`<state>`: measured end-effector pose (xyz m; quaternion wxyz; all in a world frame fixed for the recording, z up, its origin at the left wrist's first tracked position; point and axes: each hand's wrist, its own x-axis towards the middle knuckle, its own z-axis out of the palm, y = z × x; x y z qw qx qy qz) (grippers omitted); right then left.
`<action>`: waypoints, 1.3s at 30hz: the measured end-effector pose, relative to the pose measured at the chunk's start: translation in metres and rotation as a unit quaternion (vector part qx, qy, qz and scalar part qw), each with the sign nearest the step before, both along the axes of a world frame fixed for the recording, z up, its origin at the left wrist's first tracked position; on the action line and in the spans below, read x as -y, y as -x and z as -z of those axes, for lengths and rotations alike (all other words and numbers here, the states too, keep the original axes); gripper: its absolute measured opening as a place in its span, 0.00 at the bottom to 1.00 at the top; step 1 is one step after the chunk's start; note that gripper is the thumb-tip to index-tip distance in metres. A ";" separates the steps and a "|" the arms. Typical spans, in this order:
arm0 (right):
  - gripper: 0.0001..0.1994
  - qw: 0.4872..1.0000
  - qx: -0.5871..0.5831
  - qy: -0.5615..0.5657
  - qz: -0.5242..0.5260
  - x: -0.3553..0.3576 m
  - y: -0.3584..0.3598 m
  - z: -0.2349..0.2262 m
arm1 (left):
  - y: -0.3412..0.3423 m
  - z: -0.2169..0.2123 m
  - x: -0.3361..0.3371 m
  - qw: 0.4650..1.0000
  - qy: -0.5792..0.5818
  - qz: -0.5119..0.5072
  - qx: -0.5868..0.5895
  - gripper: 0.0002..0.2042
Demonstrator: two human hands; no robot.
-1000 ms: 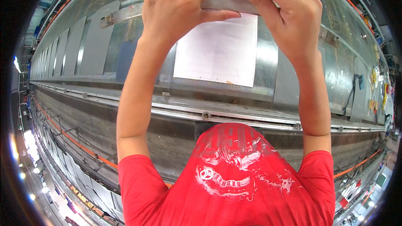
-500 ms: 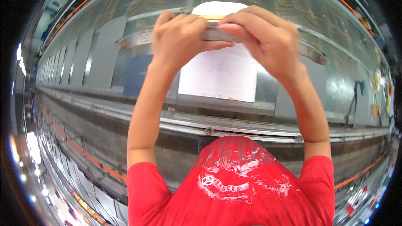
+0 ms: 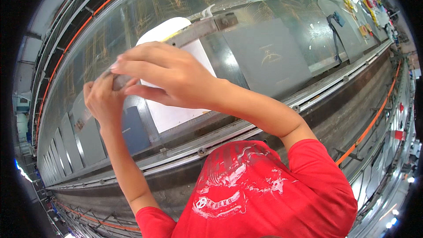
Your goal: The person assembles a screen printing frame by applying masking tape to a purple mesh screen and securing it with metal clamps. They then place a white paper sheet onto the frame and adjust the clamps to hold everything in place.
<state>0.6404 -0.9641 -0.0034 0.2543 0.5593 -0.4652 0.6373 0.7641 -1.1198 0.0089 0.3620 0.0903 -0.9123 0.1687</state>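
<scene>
A long grey metal bar (image 3: pixel 194 34) with a yellow strip along part of it slants above the table, its right end higher in the picture. My left hand (image 3: pixel 105 99) is closed round the bar near its middle. Beside it, my right hand (image 3: pixel 172 76) has its fingers over the bar and the thumb below, closed on it with fingertips close to the left hand. Under the bar lies a white sheet (image 3: pixel 178 112) with a rounded far end. My right hand and the bar hide part of it. The bar's left part is blurred and partly hidden.
Left of the white sheet lies a dark blue panel (image 3: pixel 133 130), then a row of grey panels (image 3: pixel 61 150). To the right is a larger grey panel (image 3: pixel 269 57) with a faint design. A metal rail (image 3: pixel 202 151) edges the table. A dark strap (image 3: pixel 334 37) lies farther right.
My view has turned, so the table now slants. Both hands and the bar have moved left relative to the white sheet. Both hands still hold the bar.
</scene>
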 end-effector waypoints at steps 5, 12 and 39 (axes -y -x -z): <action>0.14 0.961 -0.158 -0.030 0.224 -0.071 0.083 -0.015 | 0.017 -0.023 0.017 0.991 -0.018 -0.106 0.074 0.22; 0.16 0.959 -0.054 -0.267 0.081 -0.092 0.139 -0.024 | 0.019 -0.027 0.017 0.988 -0.012 -0.130 0.079 0.24; 0.14 0.967 -0.106 -0.217 0.078 -0.084 0.149 -0.023 | 0.021 -0.025 0.022 0.999 0.001 -0.052 0.015 0.27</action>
